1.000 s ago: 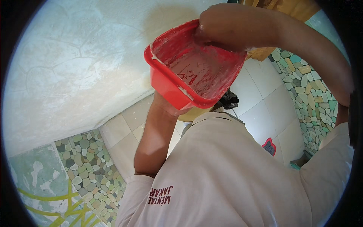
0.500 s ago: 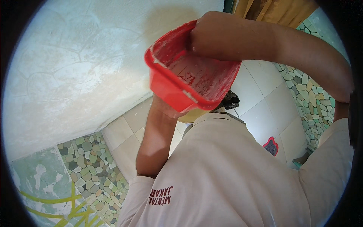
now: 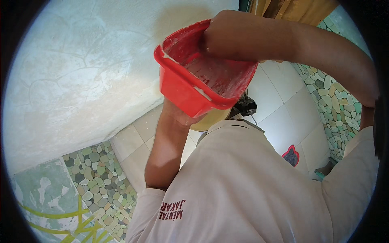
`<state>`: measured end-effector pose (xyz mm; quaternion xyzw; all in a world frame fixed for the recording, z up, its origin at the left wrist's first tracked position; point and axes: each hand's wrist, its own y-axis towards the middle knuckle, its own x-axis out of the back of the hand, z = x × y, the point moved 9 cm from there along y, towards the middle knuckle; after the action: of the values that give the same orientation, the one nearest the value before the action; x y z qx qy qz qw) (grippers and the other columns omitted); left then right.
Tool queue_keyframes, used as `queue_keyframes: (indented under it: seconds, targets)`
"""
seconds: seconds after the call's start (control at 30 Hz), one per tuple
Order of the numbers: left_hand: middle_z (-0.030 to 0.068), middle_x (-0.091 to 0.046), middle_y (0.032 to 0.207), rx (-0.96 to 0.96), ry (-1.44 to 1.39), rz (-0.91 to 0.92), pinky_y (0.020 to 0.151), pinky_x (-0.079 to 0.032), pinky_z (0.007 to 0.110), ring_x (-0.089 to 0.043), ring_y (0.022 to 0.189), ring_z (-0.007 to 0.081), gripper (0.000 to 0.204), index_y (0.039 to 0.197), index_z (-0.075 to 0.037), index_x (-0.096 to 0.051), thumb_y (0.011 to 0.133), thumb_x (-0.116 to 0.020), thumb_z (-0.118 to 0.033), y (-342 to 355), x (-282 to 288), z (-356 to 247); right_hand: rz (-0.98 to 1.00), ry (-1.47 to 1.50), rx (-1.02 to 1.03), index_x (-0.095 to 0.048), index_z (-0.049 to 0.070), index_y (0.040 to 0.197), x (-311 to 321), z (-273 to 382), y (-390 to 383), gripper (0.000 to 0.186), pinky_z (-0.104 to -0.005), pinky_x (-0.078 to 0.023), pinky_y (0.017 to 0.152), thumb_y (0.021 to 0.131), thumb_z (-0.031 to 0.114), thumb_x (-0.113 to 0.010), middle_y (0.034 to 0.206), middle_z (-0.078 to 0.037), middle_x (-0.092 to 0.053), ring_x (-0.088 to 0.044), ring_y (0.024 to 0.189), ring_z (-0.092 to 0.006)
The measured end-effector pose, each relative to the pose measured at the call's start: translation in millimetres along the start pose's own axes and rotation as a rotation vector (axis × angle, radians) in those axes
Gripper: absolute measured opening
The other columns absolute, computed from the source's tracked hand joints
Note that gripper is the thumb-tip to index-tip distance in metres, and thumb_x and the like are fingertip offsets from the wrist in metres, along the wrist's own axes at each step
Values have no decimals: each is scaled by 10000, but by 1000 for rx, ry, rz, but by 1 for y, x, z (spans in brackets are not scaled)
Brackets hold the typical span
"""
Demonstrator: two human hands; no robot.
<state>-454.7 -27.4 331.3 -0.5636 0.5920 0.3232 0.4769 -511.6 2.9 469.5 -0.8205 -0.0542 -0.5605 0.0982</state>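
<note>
A red plastic tub (image 3: 182, 93), with pale paste smeared over its rim and inner walls, is held tilted in front of me beside the wall. My left hand (image 3: 184, 116) grips it from underneath, its fingers mostly covered by the tub. From the upper right, my right forearm reaches over the far rim, and my right hand (image 3: 212, 38) is down inside the tub. Its fingers are out of sight in there, so whether they hold anything is hidden.
A whitish, patchy wall (image 3: 81, 77) rises close on the left. Below are pale floor tiles (image 3: 279, 109) bordered by pebble mosaic (image 3: 97, 174). A yellowish round container (image 3: 212, 120) and a black plastic bag (image 3: 245, 106) sit under the tub. A grey, red-edged mat (image 3: 291, 156) lies to the right.
The tub's near side has risen slightly and its tilt has changed, uncovering more of the yellowish container below. My right forearm has shifted up a little; its hand stays inside the tub.
</note>
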Motion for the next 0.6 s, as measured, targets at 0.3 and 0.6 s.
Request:
queue_keyframes:
  seconds: [0.3,0.6]
  targets:
    - [100,-521,1335,-130,91,34,881,-542,418,-556,1141,249,619,1352,-72,-445,823,-737,-208,-3,-13,-1,150,345,-30,-674,27,770,-6,-2,-19,59,-373,-540,648,741,23,-624,696,-154,-634,-661,714,-314]
    - [92,-503,1374,-409,488,90,964,-513,416,-523,1223,236,936,1408,-88,-402,631,-909,-216,-15,-8,-11,-87,427,-147,-653,15,788,14,-26,-24,126,-390,-520,706,876,92,-607,765,-172,-638,-655,791,-311]
